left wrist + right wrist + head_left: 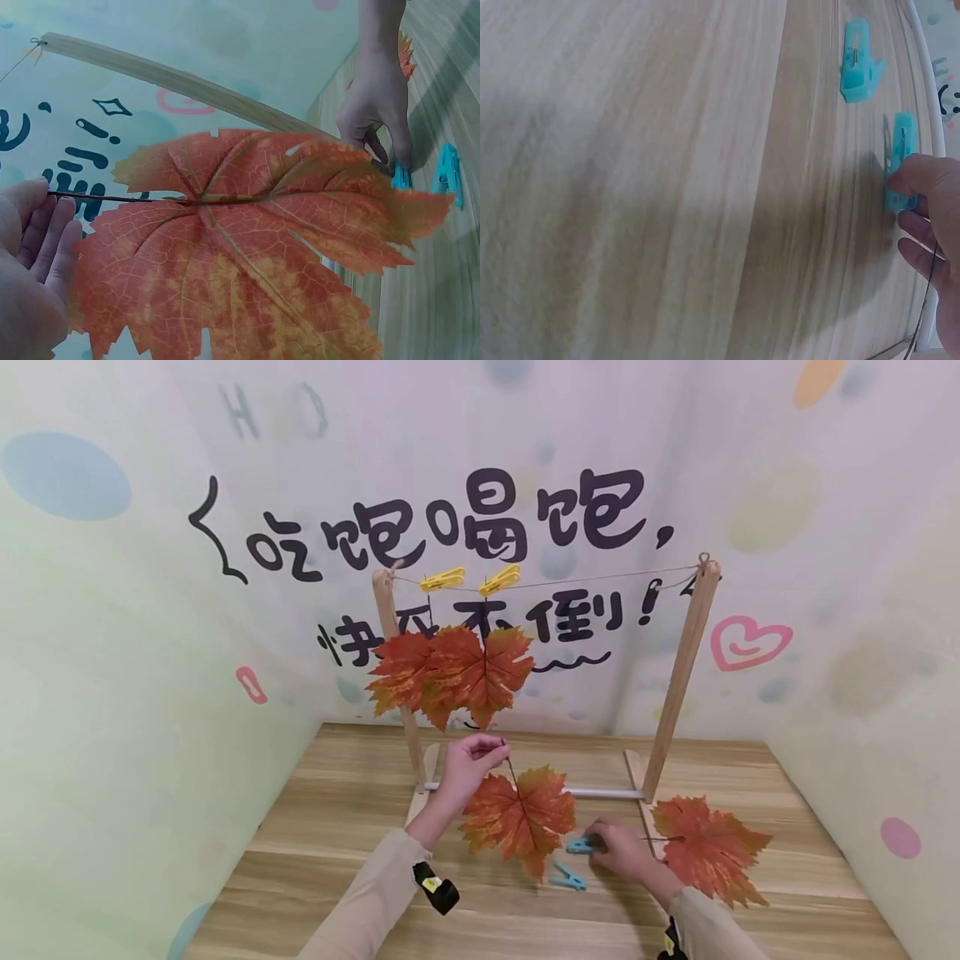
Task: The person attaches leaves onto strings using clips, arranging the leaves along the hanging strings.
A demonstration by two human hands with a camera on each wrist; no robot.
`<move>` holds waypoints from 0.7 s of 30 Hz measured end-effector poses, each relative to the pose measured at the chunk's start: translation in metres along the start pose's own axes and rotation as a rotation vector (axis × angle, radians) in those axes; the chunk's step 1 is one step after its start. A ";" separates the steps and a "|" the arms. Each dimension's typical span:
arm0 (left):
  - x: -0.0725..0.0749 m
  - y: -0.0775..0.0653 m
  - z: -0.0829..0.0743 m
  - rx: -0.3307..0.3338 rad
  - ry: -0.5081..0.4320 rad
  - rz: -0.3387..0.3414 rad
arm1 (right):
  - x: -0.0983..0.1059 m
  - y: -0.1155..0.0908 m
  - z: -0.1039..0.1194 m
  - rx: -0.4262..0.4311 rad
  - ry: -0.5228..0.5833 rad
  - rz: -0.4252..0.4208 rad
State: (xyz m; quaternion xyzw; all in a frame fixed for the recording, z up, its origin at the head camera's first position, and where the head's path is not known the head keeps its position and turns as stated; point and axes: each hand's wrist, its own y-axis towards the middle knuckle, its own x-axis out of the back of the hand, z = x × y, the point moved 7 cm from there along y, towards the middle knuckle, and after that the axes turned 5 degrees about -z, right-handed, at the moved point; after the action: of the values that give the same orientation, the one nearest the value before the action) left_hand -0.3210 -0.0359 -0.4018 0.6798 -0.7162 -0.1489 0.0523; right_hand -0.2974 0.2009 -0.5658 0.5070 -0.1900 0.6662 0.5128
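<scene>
My left hand (467, 770) pinches the thin dark stem of an orange-red artificial maple leaf (225, 247), which hangs below the fingers above the table. My right hand (624, 852) is low at the tabletop, its thumb and fingers pinching one end of a blue clothespin (904, 131). A second blue clothespin (568, 878) lies close by, nearer me. Another maple leaf (712, 847) lies at the right, its stem pointing toward the right wrist. Two more leaves (483, 668) hang overlapping from a string (600, 578), held by yellow clothespins (500, 580).
The string runs between two wooden posts (682, 677) of a frame on the wood-grain table (300, 877). A white rod (607, 793) joins the posts near the bottom. Behind stands a printed wall (585, 410) with large dark characters.
</scene>
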 end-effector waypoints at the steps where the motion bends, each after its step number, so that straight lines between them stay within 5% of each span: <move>1: -0.001 0.000 0.000 -0.006 0.010 0.002 | 0.000 0.000 0.001 0.003 0.005 -0.005; 9: -0.009 0.001 -0.010 -0.048 0.040 0.041 | 0.012 0.006 0.009 0.001 0.078 -0.020; 21: -0.024 -0.001 -0.052 -0.043 0.095 0.100 | 0.057 0.012 0.014 0.005 0.138 -0.028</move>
State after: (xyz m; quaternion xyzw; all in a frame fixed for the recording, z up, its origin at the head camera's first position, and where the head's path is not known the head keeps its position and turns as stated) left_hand -0.3036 -0.0198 -0.3498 0.6481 -0.7428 -0.1288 0.1081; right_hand -0.2989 0.2134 -0.5073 0.4639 -0.1454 0.6927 0.5328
